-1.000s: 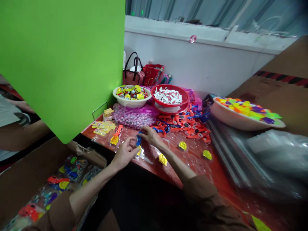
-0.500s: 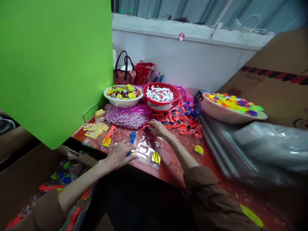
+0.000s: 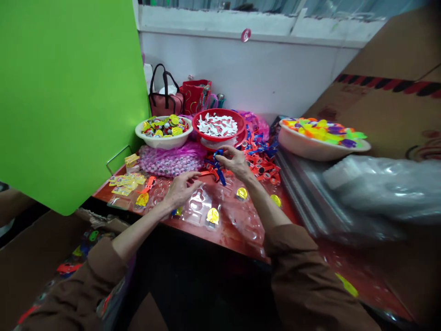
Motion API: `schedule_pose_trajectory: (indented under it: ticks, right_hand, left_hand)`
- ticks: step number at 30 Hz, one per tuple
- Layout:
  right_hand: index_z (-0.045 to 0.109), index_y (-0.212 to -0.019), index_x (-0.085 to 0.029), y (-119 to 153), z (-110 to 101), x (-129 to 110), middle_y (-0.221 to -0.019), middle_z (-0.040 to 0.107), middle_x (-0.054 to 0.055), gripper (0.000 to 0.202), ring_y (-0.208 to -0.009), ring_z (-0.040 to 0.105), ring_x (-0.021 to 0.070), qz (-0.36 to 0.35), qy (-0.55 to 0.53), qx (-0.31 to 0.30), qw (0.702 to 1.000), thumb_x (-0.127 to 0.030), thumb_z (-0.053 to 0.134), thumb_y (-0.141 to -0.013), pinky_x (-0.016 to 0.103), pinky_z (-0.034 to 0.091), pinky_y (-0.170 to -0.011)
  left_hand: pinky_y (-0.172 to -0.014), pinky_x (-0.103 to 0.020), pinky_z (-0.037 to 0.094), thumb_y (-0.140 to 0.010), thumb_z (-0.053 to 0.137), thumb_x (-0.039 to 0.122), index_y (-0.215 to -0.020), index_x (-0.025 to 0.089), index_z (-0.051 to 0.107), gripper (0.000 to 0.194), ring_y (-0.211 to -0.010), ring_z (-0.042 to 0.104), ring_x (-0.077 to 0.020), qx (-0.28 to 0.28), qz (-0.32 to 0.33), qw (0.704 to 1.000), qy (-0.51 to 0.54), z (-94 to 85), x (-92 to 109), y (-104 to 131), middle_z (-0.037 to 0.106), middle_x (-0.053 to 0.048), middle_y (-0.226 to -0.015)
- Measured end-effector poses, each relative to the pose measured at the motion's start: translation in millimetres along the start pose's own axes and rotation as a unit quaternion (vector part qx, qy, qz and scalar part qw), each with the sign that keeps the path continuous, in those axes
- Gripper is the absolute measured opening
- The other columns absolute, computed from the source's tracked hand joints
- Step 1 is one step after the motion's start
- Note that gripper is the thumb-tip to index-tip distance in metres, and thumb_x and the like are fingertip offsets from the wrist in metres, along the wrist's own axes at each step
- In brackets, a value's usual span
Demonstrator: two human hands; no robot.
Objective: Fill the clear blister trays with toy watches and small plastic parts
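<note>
straps tangled toward the bench's back edge could snag the blue strap our right hand pinches; nearer the front edge, our left hand, loosely parted and seemingly empty, could nudge the clear trays beside it by brushing them.

The right hand hides part of a blue strap. The green board runs off the top and left and covers part of another person's arm. The plastic bag is blurry and cut off on the right. Words on the yellow cards are too tiny to read.
</note>
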State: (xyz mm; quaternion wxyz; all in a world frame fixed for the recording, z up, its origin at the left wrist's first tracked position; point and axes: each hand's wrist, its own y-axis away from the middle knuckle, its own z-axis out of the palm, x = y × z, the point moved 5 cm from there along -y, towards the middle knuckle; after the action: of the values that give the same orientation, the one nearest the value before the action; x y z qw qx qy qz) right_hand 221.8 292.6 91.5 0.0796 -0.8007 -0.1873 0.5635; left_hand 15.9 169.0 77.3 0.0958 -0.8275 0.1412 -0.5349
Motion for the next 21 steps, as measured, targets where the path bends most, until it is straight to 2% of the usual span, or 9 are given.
schedule_pose_trajectory:
  ticks: [3, 5, 9, 11, 13, 15, 18, 21]
  right_hand:
    - [0.066, -0.086, -0.018, 23, -20, -24, -0.064, 0.061, -0.002, 0.033, -0.051, 0.053, 0.011, 0.026, 0.001, -0.013, 1.0, -0.048, 0.076, -0.076, 0.023, 0.044, -0.047]
    - [0.066, -0.079, -0.017, 42, -24, -27, -0.06, 0.058, -0.002, 0.033, -0.048, 0.048, 0.0093, 0.051, 0.027, -0.05, 0.997, -0.049, 0.074, -0.078, 0.022, 0.038, -0.044]
    - [0.069, -0.076, -0.016, 74, -11, -1, -0.061, 0.059, -0.002, 0.033, -0.049, 0.046, 0.0094, 0.083, 0.101, -0.124, 0.984, -0.049, 0.07, -0.081, 0.022, 0.034, -0.044]
    - [0.07, -0.077, -0.016, 83, 1, 18, -0.065, 0.064, 0.0, 0.029, -0.054, 0.051, 0.0112, 0.069, 0.146, -0.128, 0.978, -0.045, 0.07, -0.081, 0.023, 0.037, -0.049]
    - [0.07, -0.077, -0.016, 88, 13, 32, -0.071, 0.068, 0.002, 0.022, -0.061, 0.056, 0.0134, 0.045, 0.194, -0.119, 0.973, -0.038, 0.071, -0.081, 0.024, 0.041, -0.056]
    - [0.069, -0.078, -0.016, 93, 22, 42, -0.074, 0.07, 0.003, 0.017, -0.064, 0.058, 0.0147, 0.03, 0.228, -0.108, 0.967, -0.033, 0.072, -0.081, 0.026, 0.042, -0.06]
    - [0.067, -0.086, -0.017, 103, 30, 45, -0.077, 0.069, 0.003, 0.014, -0.066, 0.057, 0.0154, 0.02, 0.258, -0.095, 0.961, -0.029, 0.072, -0.081, 0.026, 0.04, -0.061]
    - [0.066, -0.09, -0.019, 106, 30, 41, -0.083, 0.07, 0.003, 0.011, -0.069, 0.057, 0.0159, -0.005, 0.32, -0.102, 0.942, -0.027, 0.069, -0.085, 0.026, 0.039, -0.063]
  left_hand:
    - [-0.08, -0.031, 0.054, -0.093, 0.063, 0.029, -0.113, 0.019, 0.072, 0.024, -0.095, 0.07, -0.0209, -0.057, 0.039, 0.998, -0.006, 18.2, 16, 18, 0.075, -0.008, -0.113]
    - [-0.082, -0.031, 0.053, -0.094, 0.06, 0.028, -0.109, 0.019, 0.072, 0.021, -0.097, 0.069, -0.0209, -0.077, 0.053, 0.995, -0.016, 25.3, 19, 36, 0.075, -0.008, -0.111]
    - [-0.083, -0.034, 0.054, -0.097, 0.055, 0.025, -0.102, 0.017, 0.069, 0.017, -0.093, 0.068, -0.0209, -0.045, 0.022, 0.998, -0.038, 29.7, 6, 63, 0.073, -0.008, -0.103]
    - [-0.091, -0.037, 0.054, -0.098, 0.054, 0.025, -0.11, 0.018, 0.068, 0.02, -0.103, 0.068, -0.0224, -0.046, 0.04, 0.997, -0.037, 35.0, 1, 68, 0.072, -0.01, -0.112]
    - [-0.105, -0.041, 0.048, -0.099, 0.054, 0.027, -0.122, 0.019, 0.065, 0.027, -0.122, 0.062, -0.0239, -0.078, 0.085, 0.992, -0.045, 45.1, 1, 69, 0.068, -0.011, -0.129]
    - [-0.115, -0.044, 0.04, -0.099, 0.056, 0.029, -0.131, 0.021, 0.062, 0.034, -0.135, 0.053, -0.0251, -0.133, 0.123, 0.98, -0.076, 58.8, 0, 69, 0.061, -0.012, -0.141]
    - [-0.116, -0.049, 0.036, -0.1, 0.055, 0.035, -0.131, 0.019, 0.063, 0.036, -0.139, 0.048, -0.0297, -0.208, 0.146, 0.958, -0.134, 77.7, -5, 72, 0.06, -0.015, -0.142]
    - [-0.113, -0.054, 0.037, -0.102, 0.049, 0.039, -0.129, 0.017, 0.064, 0.038, -0.138, 0.049, -0.0336, -0.234, 0.167, 0.939, -0.189, 86.7, -9, 77, 0.061, -0.017, -0.141]
